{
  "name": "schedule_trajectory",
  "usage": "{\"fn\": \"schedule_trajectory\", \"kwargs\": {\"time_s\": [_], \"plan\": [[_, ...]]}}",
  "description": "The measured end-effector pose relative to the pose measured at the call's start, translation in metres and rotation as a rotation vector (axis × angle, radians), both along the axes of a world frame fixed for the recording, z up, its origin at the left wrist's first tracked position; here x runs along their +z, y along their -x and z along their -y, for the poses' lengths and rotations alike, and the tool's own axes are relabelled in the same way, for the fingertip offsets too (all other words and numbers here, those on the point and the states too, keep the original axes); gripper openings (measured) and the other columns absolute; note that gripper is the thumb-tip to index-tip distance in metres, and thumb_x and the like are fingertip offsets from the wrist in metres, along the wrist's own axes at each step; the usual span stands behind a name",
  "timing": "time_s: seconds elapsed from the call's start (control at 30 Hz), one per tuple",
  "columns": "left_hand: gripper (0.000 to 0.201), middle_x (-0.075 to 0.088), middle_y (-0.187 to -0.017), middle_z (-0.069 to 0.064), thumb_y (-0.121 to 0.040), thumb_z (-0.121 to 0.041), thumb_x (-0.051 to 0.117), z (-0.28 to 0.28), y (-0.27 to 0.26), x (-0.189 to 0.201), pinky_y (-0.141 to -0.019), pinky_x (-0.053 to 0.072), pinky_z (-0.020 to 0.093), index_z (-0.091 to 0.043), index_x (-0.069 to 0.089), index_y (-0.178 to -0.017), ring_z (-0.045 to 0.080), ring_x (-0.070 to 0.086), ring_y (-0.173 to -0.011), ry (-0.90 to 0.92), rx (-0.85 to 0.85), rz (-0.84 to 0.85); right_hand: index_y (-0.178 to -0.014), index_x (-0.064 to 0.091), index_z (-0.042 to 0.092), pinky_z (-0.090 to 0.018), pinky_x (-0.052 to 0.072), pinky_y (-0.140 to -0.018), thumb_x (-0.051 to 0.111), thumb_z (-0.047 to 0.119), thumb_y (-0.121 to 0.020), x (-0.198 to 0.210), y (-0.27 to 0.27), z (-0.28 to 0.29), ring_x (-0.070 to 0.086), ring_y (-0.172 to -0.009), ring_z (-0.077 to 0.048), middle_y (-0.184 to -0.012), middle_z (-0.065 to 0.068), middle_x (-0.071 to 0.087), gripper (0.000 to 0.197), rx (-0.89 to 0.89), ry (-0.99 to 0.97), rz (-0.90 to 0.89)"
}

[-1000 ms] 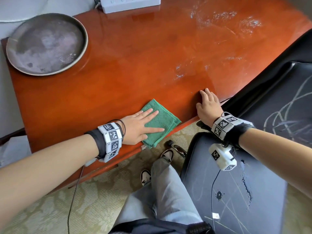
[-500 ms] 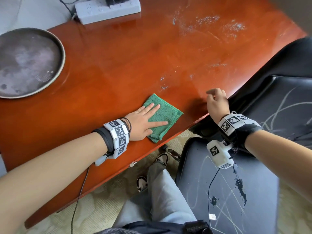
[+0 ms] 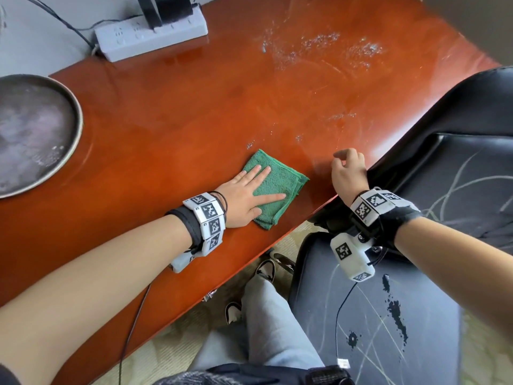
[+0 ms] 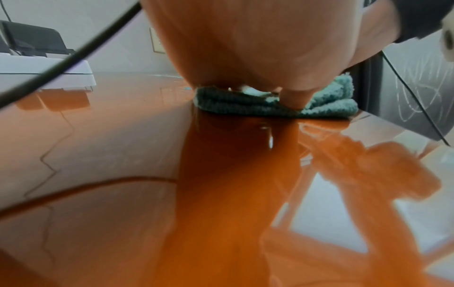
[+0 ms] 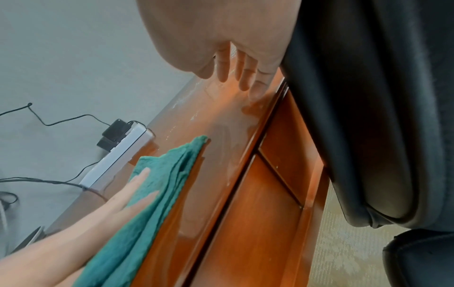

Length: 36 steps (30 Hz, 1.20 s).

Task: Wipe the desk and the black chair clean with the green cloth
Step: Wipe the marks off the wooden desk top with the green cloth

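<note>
A white plastic power strip (image 3: pixel 151 33) carried a black plug adapter (image 3: pixel 166 8). A round grey metal tray (image 3: pixel 33 132) lay well apart from it. Patterned beige carpet (image 3: pixel 177 340) covered the floor.

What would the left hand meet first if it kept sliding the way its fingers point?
Likely the white speckled residue just past the green cloth that the left hand presses flat on the desk; nothing solid shows nearer.

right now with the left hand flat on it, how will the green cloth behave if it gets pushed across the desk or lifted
The green cloth is folded terry in soft layers, so lifted it would probably flop and unfold. The desk is glossy and mirror-like, so the cloth should slide easily under the flat left hand. Its loose edges near the desk's front edge may bunch or drag.
</note>
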<state>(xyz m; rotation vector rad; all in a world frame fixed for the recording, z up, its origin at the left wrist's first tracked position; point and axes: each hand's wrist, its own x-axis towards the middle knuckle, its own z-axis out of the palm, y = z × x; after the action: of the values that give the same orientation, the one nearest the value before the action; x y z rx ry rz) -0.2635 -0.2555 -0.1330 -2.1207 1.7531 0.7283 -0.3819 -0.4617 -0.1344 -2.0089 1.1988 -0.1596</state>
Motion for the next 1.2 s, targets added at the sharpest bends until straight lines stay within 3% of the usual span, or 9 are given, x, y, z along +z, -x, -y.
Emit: {"fn": "schedule_trajectory", "kwargs": {"time_s": [0.2, 0.33, 0.4, 0.5, 0.63, 0.8, 0.93, 1.2], "plan": [[0.060, -0.029, -0.154, 0.010, -0.103, -0.030, 0.027, 0.019, -0.009, -0.001, -0.116, -0.010, 0.040, -0.049, -0.012, -0.144, 0.026, -0.024, -0.143, 0.004, -0.017, -0.013, -0.119, 0.050, 0.003, -0.016, 0.034, -0.073, 0.035, 0.012, -0.097, -0.005, 0.003, 0.026, 0.045, -0.092, -0.015, -0.128, -0.013, 0.041, 0.028, -0.022, 0.034, -0.006], [0.059, -0.029, -0.154, 0.010, -0.103, -0.031, 0.027, 0.032, -0.013, -0.003, -0.117, -0.009, 0.041, -0.049, -0.011, -0.145, 0.026, -0.024, -0.143, 0.013, -0.027, -0.010, -0.119, 0.051, 0.001, -0.020, 0.036, -0.079, 0.037, 0.010, -0.096, -0.013, 0.003, 0.048, 0.052, -0.104, -0.027, -0.128, -0.017, 0.043, 0.029, -0.099, 0.054, -0.009], [0.059, -0.028, -0.154, 0.011, -0.103, -0.031, 0.027, 0.038, -0.014, -0.004, -0.116, -0.009, 0.041, -0.048, -0.010, -0.146, 0.027, -0.024, -0.143, 0.022, -0.035, 0.004, -0.120, 0.053, 0.002, -0.020, 0.038, -0.087, 0.041, 0.012, -0.095, -0.018, 0.003, 0.060, 0.051, -0.109, -0.027, -0.128, -0.017, 0.042, 0.029, -0.129, 0.057, -0.005], [0.059, -0.027, -0.155, 0.011, -0.103, -0.031, 0.026, 0.049, -0.017, -0.005, -0.116, -0.009, 0.041, -0.047, -0.009, -0.146, 0.027, -0.024, -0.143, 0.026, -0.043, 0.011, -0.124, 0.053, 0.008, -0.035, 0.034, -0.103, 0.043, 0.016, -0.096, -0.020, 0.005, 0.072, 0.040, -0.122, -0.031, -0.131, -0.018, 0.040, 0.031, -0.117, 0.096, -0.060], [0.059, -0.027, -0.155, 0.012, -0.103, -0.031, 0.025, 0.068, -0.023, -0.006, -0.117, -0.008, 0.042, -0.047, -0.011, -0.146, 0.028, -0.023, -0.143, 0.042, -0.058, 0.014, -0.131, 0.051, 0.014, -0.026, 0.020, -0.100, 0.042, 0.020, -0.097, -0.022, 0.008, 0.079, 0.030, -0.127, -0.031, -0.138, -0.014, 0.040, 0.036, -0.075, 0.222, -0.138], [0.057, -0.027, -0.155, 0.012, -0.103, -0.033, 0.024, 0.092, -0.028, -0.008, -0.117, -0.009, 0.042, -0.048, -0.012, -0.145, 0.027, -0.024, -0.143, 0.056, -0.067, 0.011, -0.141, 0.039, 0.012, -0.034, 0.016, -0.114, 0.040, 0.018, -0.097, -0.026, 0.005, 0.095, 0.022, -0.137, -0.028, -0.148, -0.009, 0.034, 0.045, -0.058, 0.258, -0.105], [0.058, -0.029, -0.154, 0.011, -0.103, -0.032, 0.025, 0.103, -0.029, -0.008, -0.116, -0.011, 0.041, -0.048, -0.012, -0.145, 0.027, -0.025, -0.143, 0.052, -0.057, 0.004, -0.147, 0.028, 0.013, -0.044, 0.007, -0.117, 0.039, 0.015, -0.095, -0.030, -0.004, 0.104, 0.009, -0.145, -0.026, -0.156, -0.007, 0.020, 0.053, -0.008, 0.213, -0.126], [0.058, -0.031, -0.153, 0.012, -0.103, -0.032, 0.024, 0.105, -0.030, -0.006, -0.114, -0.013, 0.041, -0.048, -0.013, -0.144, 0.028, -0.028, -0.141, 0.030, -0.072, -0.018, -0.147, 0.027, 0.011, -0.042, 0.004, -0.118, 0.039, 0.015, -0.095, -0.032, -0.003, 0.105, 0.006, -0.146, -0.023, -0.157, -0.005, 0.018, 0.053, -0.034, 0.156, -0.123]]}}
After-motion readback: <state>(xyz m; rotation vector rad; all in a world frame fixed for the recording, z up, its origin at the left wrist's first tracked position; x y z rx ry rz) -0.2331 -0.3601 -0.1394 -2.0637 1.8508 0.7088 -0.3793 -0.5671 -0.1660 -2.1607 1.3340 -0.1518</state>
